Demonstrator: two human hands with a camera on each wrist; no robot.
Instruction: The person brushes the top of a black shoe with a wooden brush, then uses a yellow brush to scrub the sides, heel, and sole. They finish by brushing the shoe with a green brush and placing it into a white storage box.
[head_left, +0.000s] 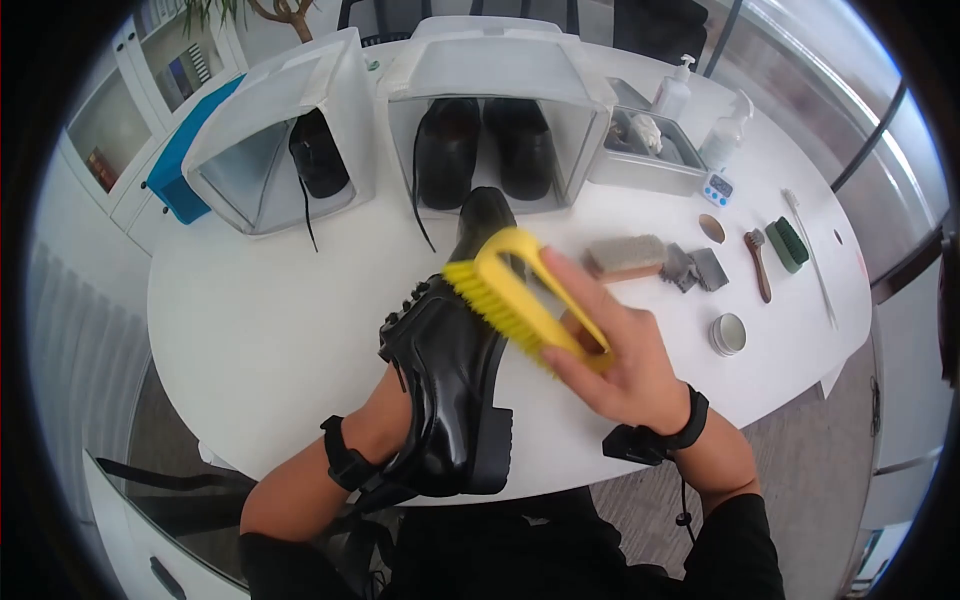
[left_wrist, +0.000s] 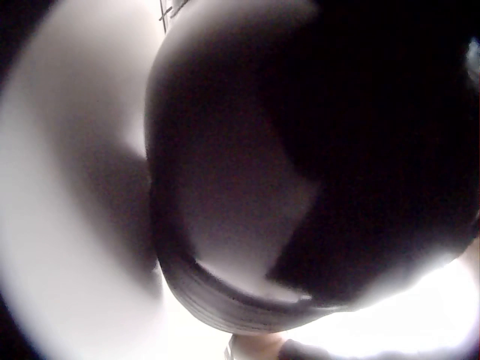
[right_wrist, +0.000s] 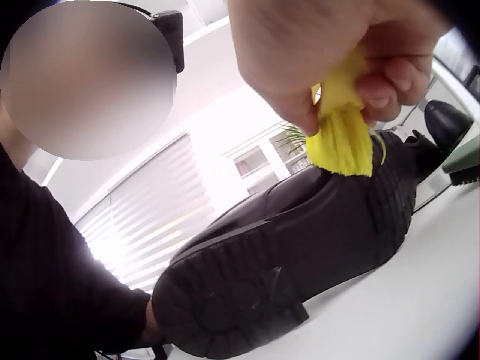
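A glossy black lace-up shoe (head_left: 440,370) with a chunky heel is tilted on its side over the table's near part, its toe pointing away. Only a little of my left hand (head_left: 392,402) shows at the shoe's opening; the fingers are hidden by the shoe. The shoe's dark surface (left_wrist: 225,165) fills most of the left wrist view. My right hand (head_left: 620,350) grips the loop handle of a yellow scrubbing brush (head_left: 520,300), fingers through the loop. Its bristles face the shoe's upper, overlapping its forefoot in the right wrist view, where the ridged sole (right_wrist: 232,307) also shows.
Two white boxes with dark shoes (head_left: 446,155) stand at the back. On the right are a metal tin (head_left: 650,180), pump bottles (head_left: 672,92), a timer (head_left: 717,187), a pale block brush (head_left: 627,257), grey pieces (head_left: 709,269), a round tin (head_left: 728,334), a wooden-handled brush (head_left: 759,268) and a green brush (head_left: 787,245).
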